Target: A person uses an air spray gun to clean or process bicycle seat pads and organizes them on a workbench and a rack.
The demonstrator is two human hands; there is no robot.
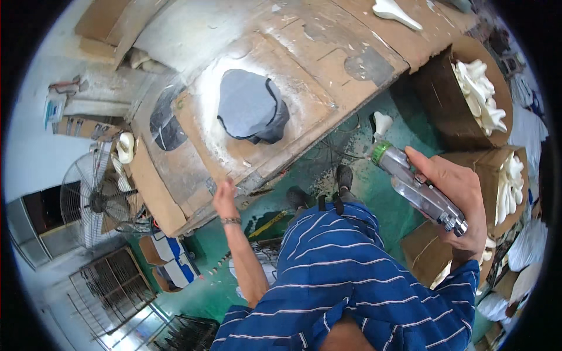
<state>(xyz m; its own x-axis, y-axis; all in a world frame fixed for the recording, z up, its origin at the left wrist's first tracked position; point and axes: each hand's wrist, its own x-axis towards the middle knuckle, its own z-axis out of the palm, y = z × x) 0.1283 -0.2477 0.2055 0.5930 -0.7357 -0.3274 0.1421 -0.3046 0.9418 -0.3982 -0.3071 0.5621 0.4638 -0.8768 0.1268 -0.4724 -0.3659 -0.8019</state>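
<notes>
My right hand (459,190) is wrapped round a handheld pistol-shaped tool (413,181) with a see-through grey body, a green collar and a metal fitting at its lower end. A white flared piece (382,124) shows just past the green collar; whether it is joined to the tool or lies beyond it, I cannot tell. My left hand (224,200) is raised beside the near edge of the worktable (304,131). Its fingers look bunched and blurred, and any hold is hidden. A grey cloth bundle with black edging (249,105) sits on the table amid white powder.
Cardboard boxes (436,102) of white bone-like pieces (480,96) stand at the right. A similar white piece (397,14) lies on the table's far end. A standing fan (96,202) is at the left, beside the table. Racks (114,281) stand at the lower left.
</notes>
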